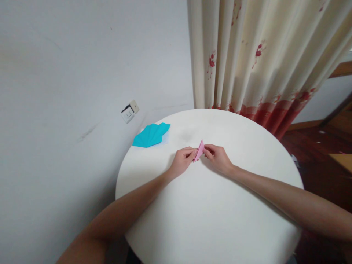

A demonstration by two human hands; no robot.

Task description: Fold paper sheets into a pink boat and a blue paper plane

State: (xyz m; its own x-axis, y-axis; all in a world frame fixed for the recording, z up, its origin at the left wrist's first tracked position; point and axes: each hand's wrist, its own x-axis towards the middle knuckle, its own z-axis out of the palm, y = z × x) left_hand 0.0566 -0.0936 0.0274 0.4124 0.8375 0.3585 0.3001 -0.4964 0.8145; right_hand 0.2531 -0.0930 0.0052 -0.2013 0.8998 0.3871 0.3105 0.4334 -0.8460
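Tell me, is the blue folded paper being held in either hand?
No, the blue folded paper lies alone on the white table near the wall, while the left hand and right hand pinch the pink paper.

The round white table (209, 220) lies bare across its near half and right side — a hand could sweep there unhindered. At the far left rim a folded teal paper piece (151, 135) sits on a white sheet, blocking that corner. The left hand (182, 161) and right hand (218, 157) meet at a small pink folded paper (199, 150) mid-table. The curtain (261, 62) hangs close behind the far edge — the wall (68, 91) closes off the left.
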